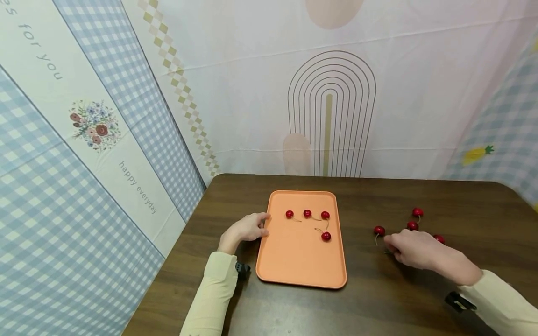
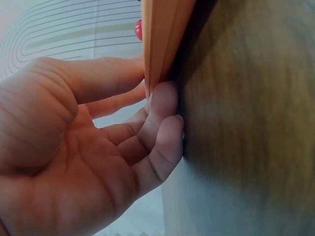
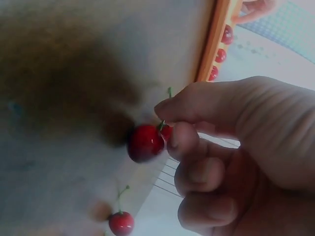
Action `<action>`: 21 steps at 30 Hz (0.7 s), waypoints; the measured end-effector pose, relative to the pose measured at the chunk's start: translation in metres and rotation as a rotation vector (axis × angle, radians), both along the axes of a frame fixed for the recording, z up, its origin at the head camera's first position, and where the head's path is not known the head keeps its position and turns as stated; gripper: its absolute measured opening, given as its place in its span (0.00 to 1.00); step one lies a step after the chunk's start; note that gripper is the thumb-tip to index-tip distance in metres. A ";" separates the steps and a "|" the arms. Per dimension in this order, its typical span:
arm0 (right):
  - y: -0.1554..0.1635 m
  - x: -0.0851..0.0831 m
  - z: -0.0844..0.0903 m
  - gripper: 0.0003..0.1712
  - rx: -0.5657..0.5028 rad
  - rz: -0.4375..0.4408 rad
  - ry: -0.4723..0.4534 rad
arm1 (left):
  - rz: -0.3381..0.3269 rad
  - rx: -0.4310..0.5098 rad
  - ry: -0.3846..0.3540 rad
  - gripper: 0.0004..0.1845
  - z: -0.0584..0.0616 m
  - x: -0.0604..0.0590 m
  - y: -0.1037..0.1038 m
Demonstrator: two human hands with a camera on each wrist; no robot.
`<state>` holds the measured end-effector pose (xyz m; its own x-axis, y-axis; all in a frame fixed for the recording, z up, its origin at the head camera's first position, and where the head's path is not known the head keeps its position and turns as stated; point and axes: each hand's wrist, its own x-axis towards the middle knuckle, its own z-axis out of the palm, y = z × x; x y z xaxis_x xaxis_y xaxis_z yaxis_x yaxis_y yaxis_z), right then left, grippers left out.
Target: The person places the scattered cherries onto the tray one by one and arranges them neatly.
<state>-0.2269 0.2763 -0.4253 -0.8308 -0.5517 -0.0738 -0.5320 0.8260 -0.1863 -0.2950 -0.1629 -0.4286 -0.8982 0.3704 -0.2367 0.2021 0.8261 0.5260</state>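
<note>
An orange tray (image 1: 300,261) lies on the table with several red cherries on it, among them a cherry (image 1: 326,236) at its right side. My left hand (image 1: 248,227) holds the tray's left edge. The left wrist view has the thumb on the rim (image 2: 160,39), with curled fingers against its outer side. Right of the tray, my right hand (image 1: 420,249) pinches a cherry (image 3: 146,142) by its stem, between thumb and index finger. From the head view, that hand hides this cherry. Loose near it are a cherry (image 1: 379,230) and a farther cherry (image 1: 417,212).
The brown wooden table (image 1: 235,196) backs onto a patterned cloth (image 1: 252,93). Two more cherries lie by the right hand: one cherry (image 1: 413,225) beyond its knuckles and another cherry (image 1: 439,238) partly behind it. A checked cloth (image 1: 42,210) hangs at the left.
</note>
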 end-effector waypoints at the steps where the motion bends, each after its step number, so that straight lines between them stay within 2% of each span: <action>1: 0.000 -0.001 0.001 0.15 -0.002 0.005 0.008 | 0.000 -0.001 0.001 0.30 0.000 0.000 0.000; 6: -0.006 -0.009 0.015 0.11 -0.037 0.021 0.036 | -0.008 -0.001 0.007 0.30 0.000 0.000 -0.001; 14: -0.039 -0.025 0.041 0.12 -0.199 0.089 -0.020 | 0.005 -0.004 -0.001 0.30 0.001 0.002 -0.002; 21: -0.070 -0.039 0.049 0.11 -0.245 0.133 -0.032 | 0.003 -0.006 -0.003 0.30 0.001 0.001 -0.001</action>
